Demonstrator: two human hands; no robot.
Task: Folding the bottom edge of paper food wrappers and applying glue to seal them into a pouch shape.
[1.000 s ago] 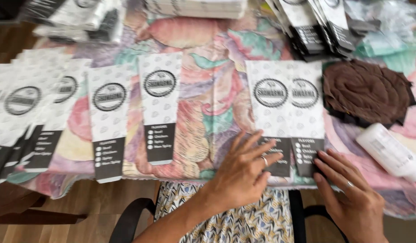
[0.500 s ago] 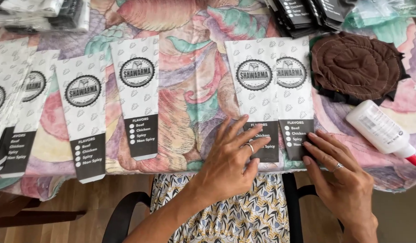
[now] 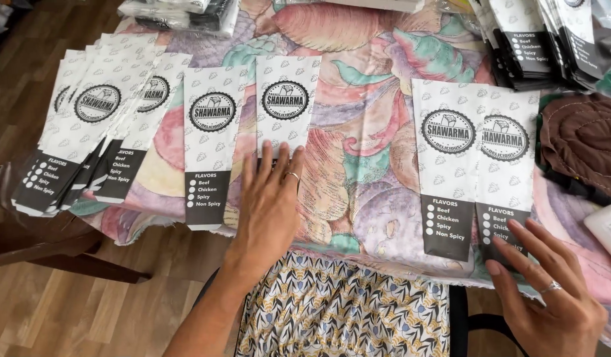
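White paper sleeve (image 3: 287,106) w/ round black emblem lies flat on floral tablecloth (image 3: 358,165), mid-row. Left hand (image 3: 271,205) flat on its lower end, fingers spread, pinching nothing. Right hand (image 3: 550,291) open, fingertips on rightmost sleeve (image 3: 507,178), beside another sleeve (image 3: 448,178). Fanned sleeve stack (image 3: 81,125) far left.

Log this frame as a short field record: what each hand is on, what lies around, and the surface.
left hand: flat, fingers spread, on the lower part of a white paper sleeve
right hand: fingers on the rightmost sleeve of a side-by-side pair
far left: fanned stack of sleeves
right edge: brown quilted cloth
surface: floral tablecloth
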